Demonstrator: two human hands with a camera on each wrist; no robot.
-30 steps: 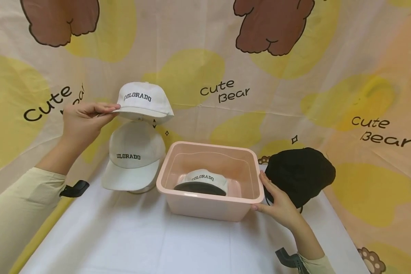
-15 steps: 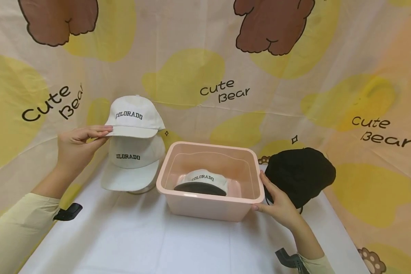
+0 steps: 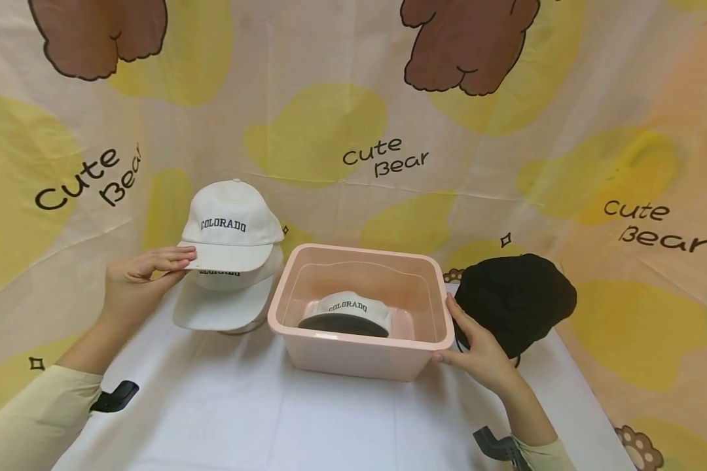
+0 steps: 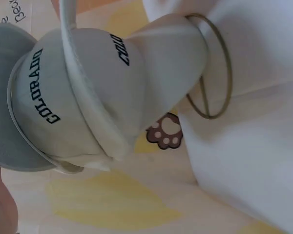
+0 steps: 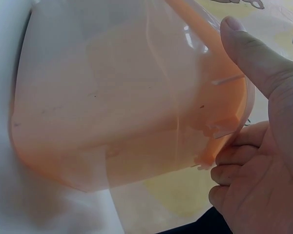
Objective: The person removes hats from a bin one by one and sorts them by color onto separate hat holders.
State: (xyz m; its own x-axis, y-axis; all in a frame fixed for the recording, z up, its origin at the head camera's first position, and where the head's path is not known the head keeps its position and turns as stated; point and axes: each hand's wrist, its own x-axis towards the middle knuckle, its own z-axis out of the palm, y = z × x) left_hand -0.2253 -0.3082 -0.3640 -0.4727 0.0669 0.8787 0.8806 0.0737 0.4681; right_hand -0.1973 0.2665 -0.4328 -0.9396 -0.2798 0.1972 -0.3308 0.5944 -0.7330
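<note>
pinched cap (image 3: 230, 226), tubbed cap (image 3: 353, 313) (head view only)

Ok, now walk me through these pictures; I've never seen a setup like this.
There is no robot here, just a person's two bare hands. The wide picture comes from a camera worn on the head; the other two come from wrist cameras, each watching its own hand's work. The left hand pinches the brim of a white COLORADO baseball cap, holding it over a second white COLORADO cap. On the white-covered table stands a pink plastic bin with a third COLORADO cap inside, and the right hand grips the bin's rim. Beside the bin is a black cloth item, perhaps a hat.
</note>
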